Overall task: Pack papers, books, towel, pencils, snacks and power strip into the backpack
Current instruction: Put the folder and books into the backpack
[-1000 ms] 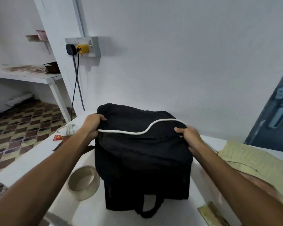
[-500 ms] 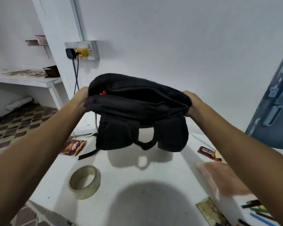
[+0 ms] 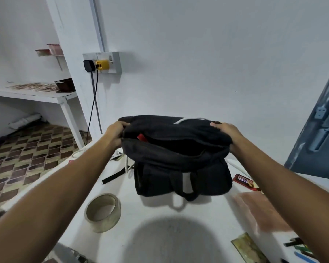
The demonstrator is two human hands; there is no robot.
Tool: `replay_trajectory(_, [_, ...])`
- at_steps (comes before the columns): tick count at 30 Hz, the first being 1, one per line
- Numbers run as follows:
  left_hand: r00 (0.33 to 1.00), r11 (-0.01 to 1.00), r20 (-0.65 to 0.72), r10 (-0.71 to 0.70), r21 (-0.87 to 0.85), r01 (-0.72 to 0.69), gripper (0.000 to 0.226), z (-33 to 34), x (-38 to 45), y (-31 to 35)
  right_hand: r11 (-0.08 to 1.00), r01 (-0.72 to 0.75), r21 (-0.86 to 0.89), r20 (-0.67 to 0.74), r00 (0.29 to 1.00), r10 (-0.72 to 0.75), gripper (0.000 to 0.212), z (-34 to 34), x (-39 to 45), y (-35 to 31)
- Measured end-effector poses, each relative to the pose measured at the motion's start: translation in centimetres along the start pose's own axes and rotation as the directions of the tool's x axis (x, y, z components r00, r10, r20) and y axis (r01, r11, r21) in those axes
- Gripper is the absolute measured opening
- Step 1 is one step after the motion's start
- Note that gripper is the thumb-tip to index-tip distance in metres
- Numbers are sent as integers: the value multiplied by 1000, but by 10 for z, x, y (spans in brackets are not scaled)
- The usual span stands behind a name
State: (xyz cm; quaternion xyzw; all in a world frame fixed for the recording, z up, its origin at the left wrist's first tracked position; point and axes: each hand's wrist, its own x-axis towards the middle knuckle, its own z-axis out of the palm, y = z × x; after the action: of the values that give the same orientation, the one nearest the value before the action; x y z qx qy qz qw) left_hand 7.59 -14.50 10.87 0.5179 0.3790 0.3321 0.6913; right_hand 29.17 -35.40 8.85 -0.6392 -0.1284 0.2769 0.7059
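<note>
Black fabric bunches under both hands as a person grips a backpack by the two ends of its open top. The left hand clamps the left end with fingers curled over the rim, and the right hand clamps the right end the same way, the two held well apart with the bag's mouth stretched between them. Something red shows just inside the opening near the left hand, too small to identify, and a white cord lies across the bag's far upper edge between the hands. The bag's lower part and its carry loop hang toward the person, close over the white tabletop; whether they touch it cannot be told.

Below the left forearm, a roll of clear tape lies flat on the tabletop, and a black strap trails out beside the bag. Beyond the left hand, a white cable curls at the tabletop's far edge. Below the right hand, a red snack bar lies just beside the bag, and nearer the person a translucent reddish sheet lies beside the right forearm. Several pencils sit at the near right corner, next to a small printed card.
</note>
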Motion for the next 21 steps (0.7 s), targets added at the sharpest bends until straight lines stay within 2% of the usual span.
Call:
replay_trajectory(2, [994, 994, 29, -102, -32, 103, 23, -11, 20, -24, 999, 4, -45, -12, 1000, -5, 21, -7, 0, 17])
replay_trajectory(3, [990, 990, 37, -136, -25, 137, 16, -13, 25, -34, 996, 20, -82, -32, 999, -22, 17, -10, -1, 26])
replay_trajectory(5, [992, 993, 35, -122, 3, 122, 16, -14, 29, -51, 980, 60, -190, -79, 994, -77, 8, -14, -6, 45])
replay_trajectory(7, [996, 997, 51, -71, -24, 72, 25, -14, 28, -65, 951, 128, -281, -95, 982, -160, 24, -19, -5, 65])
replay_trajectory(10, [996, 999, 74, -54, -6, 54, 32, -22, 28, -81, 936, 172, -307, -86, 974, -208, 25, -24, -7, 97])
replay_trajectory(13, [998, 978, 43, -40, 205, 30, 27, -36, 31, -95, 924, 136, -357, -73, 982, -173, 8, -27, -8, 126])
replay_trajectory(15, [999, 927, 29, -43, 375, 29, 21, -45, 35, -103, 914, 122, -388, -87, 982, -168, 9, -27, -8, 136])
replay_trajectory(19, [989, 731, 28, -148, 677, 90, 26, -56, 35, -104, 827, 122, -548, -110, 970, -215, 14, -28, -6, 135])
replay_trajectory(21, [996, 603, 18, -88, 797, 38, 44, -57, 34, -105, 787, 112, -606, -106, 970, -220, 13, -30, -4, 136])
